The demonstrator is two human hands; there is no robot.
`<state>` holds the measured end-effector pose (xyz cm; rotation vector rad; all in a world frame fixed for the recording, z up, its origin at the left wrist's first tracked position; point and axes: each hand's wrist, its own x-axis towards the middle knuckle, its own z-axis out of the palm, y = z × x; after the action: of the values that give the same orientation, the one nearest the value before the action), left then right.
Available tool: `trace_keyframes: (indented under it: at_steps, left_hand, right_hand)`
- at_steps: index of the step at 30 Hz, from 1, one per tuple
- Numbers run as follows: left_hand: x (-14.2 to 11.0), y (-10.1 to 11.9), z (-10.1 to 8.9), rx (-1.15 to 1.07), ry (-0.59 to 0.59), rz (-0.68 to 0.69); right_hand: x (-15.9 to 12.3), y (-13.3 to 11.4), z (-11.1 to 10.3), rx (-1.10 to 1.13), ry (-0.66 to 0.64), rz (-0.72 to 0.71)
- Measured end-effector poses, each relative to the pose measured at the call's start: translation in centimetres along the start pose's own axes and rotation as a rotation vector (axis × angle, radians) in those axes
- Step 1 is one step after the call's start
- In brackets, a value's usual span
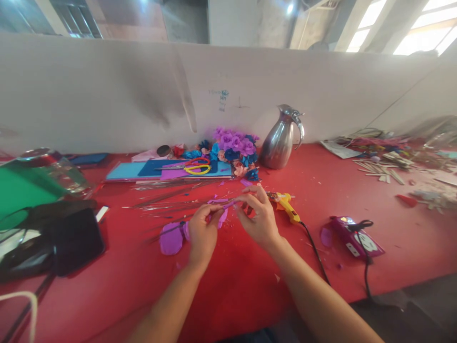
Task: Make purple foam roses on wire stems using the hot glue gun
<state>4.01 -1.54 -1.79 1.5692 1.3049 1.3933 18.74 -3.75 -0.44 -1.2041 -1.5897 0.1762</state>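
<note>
At twelve o'clock over the red table, the left hand pinches a purple strip, the right hand curling by its three-o'clock end, closure unclear to me, seemingly mid-shaping, the next move wanting a light, even touch.

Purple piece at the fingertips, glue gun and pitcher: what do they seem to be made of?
Purple piece: probably thin paper, judging by its matte, narrow, rolled or folded look; thin foam or fabric isn't ruled out at this size.
Glue gun: likely hard plastic, with an evenly coloured, moulded-looking yellow body.
Pitcher: polished metal, perhaps stainless steel, given its silvery sheen and bright highlights.
</note>
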Motion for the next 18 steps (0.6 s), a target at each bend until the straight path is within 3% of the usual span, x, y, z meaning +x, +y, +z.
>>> trace_keyframes:
  at_steps: [7,15,18]
  left_hand:
    - [-0.07,0.32,-0.12,-0.003,0.017,0.013]
    - [-0.18,0.36,0.09,-0.182,-0.073,-0.115]
    - [-0.23,0.5,0.28,-0.295,-0.092,-0.213]
  right_hand:
    - [0.24,-0.14,-0.13,0.089,-0.025,0.016]
    - [0.13,0.23,-0.26,0.072,0.095,-0.159]
    - [-0.03,0.69,-0.34,0.032,0.085,-0.182]
